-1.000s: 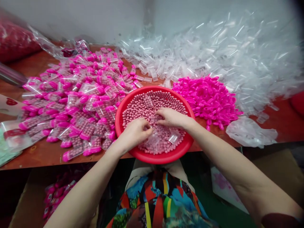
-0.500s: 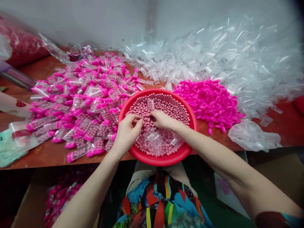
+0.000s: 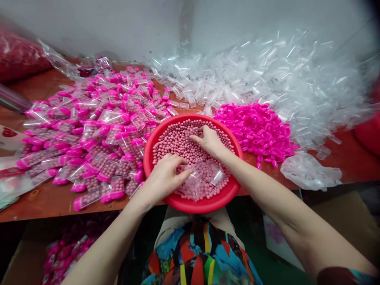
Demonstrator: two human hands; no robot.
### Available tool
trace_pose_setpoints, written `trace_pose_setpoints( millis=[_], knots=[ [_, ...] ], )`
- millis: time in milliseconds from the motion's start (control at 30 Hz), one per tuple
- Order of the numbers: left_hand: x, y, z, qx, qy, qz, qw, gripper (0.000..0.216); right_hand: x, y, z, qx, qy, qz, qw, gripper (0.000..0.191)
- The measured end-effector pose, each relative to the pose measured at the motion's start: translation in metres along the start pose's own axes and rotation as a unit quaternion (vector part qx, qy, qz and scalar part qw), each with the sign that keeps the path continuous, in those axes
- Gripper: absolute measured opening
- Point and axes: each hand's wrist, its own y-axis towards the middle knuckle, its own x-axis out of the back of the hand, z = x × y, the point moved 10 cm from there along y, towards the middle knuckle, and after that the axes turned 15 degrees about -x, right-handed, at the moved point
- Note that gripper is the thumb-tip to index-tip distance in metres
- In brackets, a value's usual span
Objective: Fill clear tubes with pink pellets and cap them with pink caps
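A red plastic basin (image 3: 239, 152) full of small pink beads (image 3: 170, 144) sits in front of me at the table edge. Several clear plastic cases (image 3: 217, 177) lie on the beads in its near part. My left hand (image 3: 168, 174) reaches over the left rim, thumb and fingers apart, beside those cases. Towards the far side of the beads, my right hand (image 3: 209, 140) has thumb and index finger around what looks like a clear case (image 3: 194, 130) among the beads. Its outline is hard to see.
Bead-filled cases with pink caps (image 3: 101, 130) are heaped on the left. Loose pink caps (image 3: 258, 128) form a pile right of the basin, with a large mound of clear cases (image 3: 261, 75) behind. A crumpled plastic bag (image 3: 310, 170) lies at the front right.
My left hand has moved nearer and opened its fingers over the clear cases. My right hand has shifted away and to the right across the beads. The view has moved slightly.
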Motion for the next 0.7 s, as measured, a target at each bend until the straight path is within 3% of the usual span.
trace_pose_setpoints(
  millis=[100, 167, 233, 367, 433, 567, 700],
  knots=[
    [-0.005, -0.003, -0.003, -0.021, 0.028, 0.035, 0.999, 0.022, 0.016, -0.027, 0.007, 0.071, 0.020, 0.059, 0.996, 0.038],
    [-0.008, -0.004, -0.001, -0.016, 0.040, 0.049, 0.998, 0.022, 0.005, -0.060, 0.015, 0.140, 0.004, 0.199, 0.970, 0.034],
    [-0.011, -0.005, 0.002, -0.008, 0.053, 0.059, 0.997, 0.023, -0.005, -0.093, 0.018, 0.198, -0.044, 0.285, 0.937, 0.032],
    [-0.012, -0.004, 0.004, 0.003, 0.063, 0.059, 0.996, 0.025, -0.010, -0.113, 0.013, 0.241, -0.157, 0.234, 0.929, 0.034],
    [-0.011, -0.002, 0.005, 0.004, 0.050, 0.062, 0.997, 0.027, -0.013, -0.114, 0.009, 0.246, -0.180, 0.242, 0.921, 0.043],
    [-0.011, -0.001, 0.000, -0.013, 0.026, 0.079, 0.996, 0.029, -0.013, -0.107, 0.005, 0.252, -0.149, 0.276, 0.915, 0.045],
    [-0.015, 0.000, -0.011, -0.053, 0.001, 0.090, 0.995, 0.018, 0.000, -0.092, 0.004, 0.222, -0.052, 0.227, 0.947, 0.039]
  ],
)
